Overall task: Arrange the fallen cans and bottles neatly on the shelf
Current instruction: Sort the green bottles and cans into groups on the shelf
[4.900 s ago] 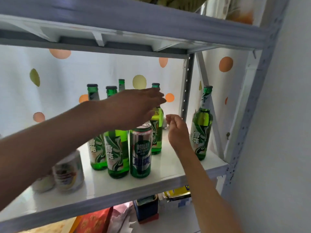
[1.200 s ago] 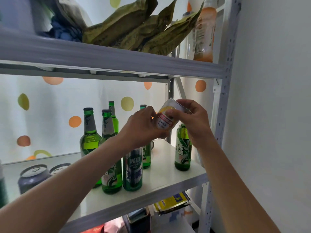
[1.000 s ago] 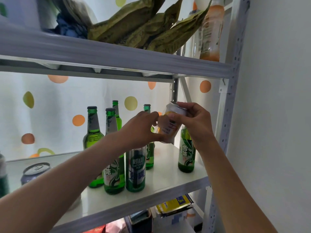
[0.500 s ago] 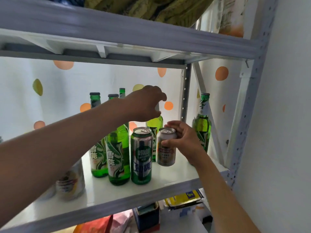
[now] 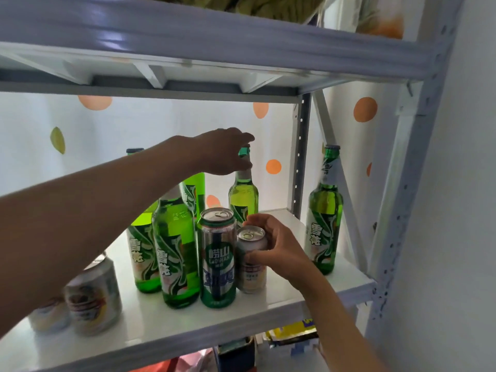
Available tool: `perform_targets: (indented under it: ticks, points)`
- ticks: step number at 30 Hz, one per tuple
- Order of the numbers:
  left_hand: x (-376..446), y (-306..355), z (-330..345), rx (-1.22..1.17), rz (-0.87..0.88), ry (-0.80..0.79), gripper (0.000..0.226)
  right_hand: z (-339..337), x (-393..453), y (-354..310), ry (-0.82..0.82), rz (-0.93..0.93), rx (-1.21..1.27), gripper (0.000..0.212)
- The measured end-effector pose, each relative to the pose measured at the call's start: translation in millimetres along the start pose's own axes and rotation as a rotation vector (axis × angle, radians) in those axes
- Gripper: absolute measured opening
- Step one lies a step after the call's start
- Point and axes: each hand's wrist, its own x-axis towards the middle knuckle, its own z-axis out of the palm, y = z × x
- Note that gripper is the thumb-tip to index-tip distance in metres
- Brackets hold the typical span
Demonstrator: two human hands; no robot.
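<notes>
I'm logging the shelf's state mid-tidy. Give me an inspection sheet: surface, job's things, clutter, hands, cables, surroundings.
Surface: white shelf board, bottles and cans standing on it.
Job's things: five green glass bottles upright, one apart at right; tall green can upright; short silver can upright beside it; two pale cans at left.
Clutter: nothing seen.
Hands: left hand pinches rear bottle's neck; right hand grips short silver can.
Cables: nothing seen.
Surroundings: grey metal upright, dotted white curtain, upper shelf.
</notes>
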Motion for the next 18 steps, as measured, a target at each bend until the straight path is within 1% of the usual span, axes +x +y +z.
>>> perform_targets:
  ticks: [2,3,4,5,6,7,9,10,14,18]
  points:
    - [7,2,1,0.005,-0.018,-0.035,0.063,-4,2,-1,-0.029,-0.021,0.034,0.063]
    - [11,2,1,0.01,-0.023,-0.044,0.062,-7,5,-2,0.005,-0.045,0.062,0.057]
    - [13,2,2,0.012,-0.025,-0.048,0.06,-9,9,-5,0.088,-0.077,0.09,0.046]
    - [16,1,1,0.017,-0.021,-0.044,0.057,-12,15,-9,0.204,-0.113,0.13,0.034]
    - [18,1,-1,0.025,-0.015,-0.036,0.053,-16,22,-12,0.325,-0.135,0.188,0.027]
    - [19,1,-4,0.034,-0.012,-0.027,0.049,-21,31,-16,0.424,-0.136,0.254,0.028]
    - [22,2,-10,0.043,-0.011,-0.018,0.042,-28,50,-25,0.53,-0.101,0.322,0.032]
    - [24,2,-13,0.042,-0.009,-0.02,0.038,-29,61,-27,0.54,-0.077,0.31,0.032]
    - [30,2,-20,0.04,0.014,-0.052,0.03,-24,102,-25,0.489,0.048,0.17,0.033]
    - [31,0,-22,0.038,0.036,-0.062,0.029,-21,128,-10,0.406,0.175,0.207,0.036]
